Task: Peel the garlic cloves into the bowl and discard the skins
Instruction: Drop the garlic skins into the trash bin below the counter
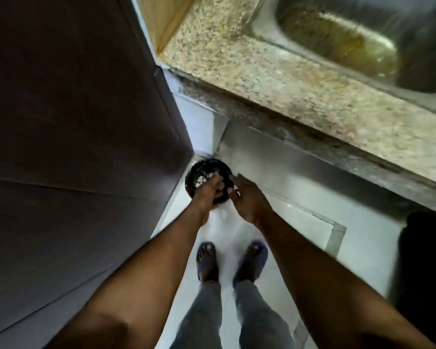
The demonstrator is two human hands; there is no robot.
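Note:
A small round black bin (213, 162) stands on the floor in the corner below the counter, with pale garlic skins (201, 180) inside it. My left hand (207, 191) hangs right over the bin, fingers pointing down and apart above the skins. My right hand (247, 197) is at the bin's right rim, and a small white scrap of skin (235, 189) shows between its thumb and fingers. The frame is blurred. No bowl or garlic cloves are in view.
A speckled granite counter (275, 79) with a steel sink (363, 39) runs across the upper right. A tall dark panel (73, 122) fills the left. My feet in blue sandals (256, 258) stand on white floor tiles. A dark object (423, 260) sits at the right edge.

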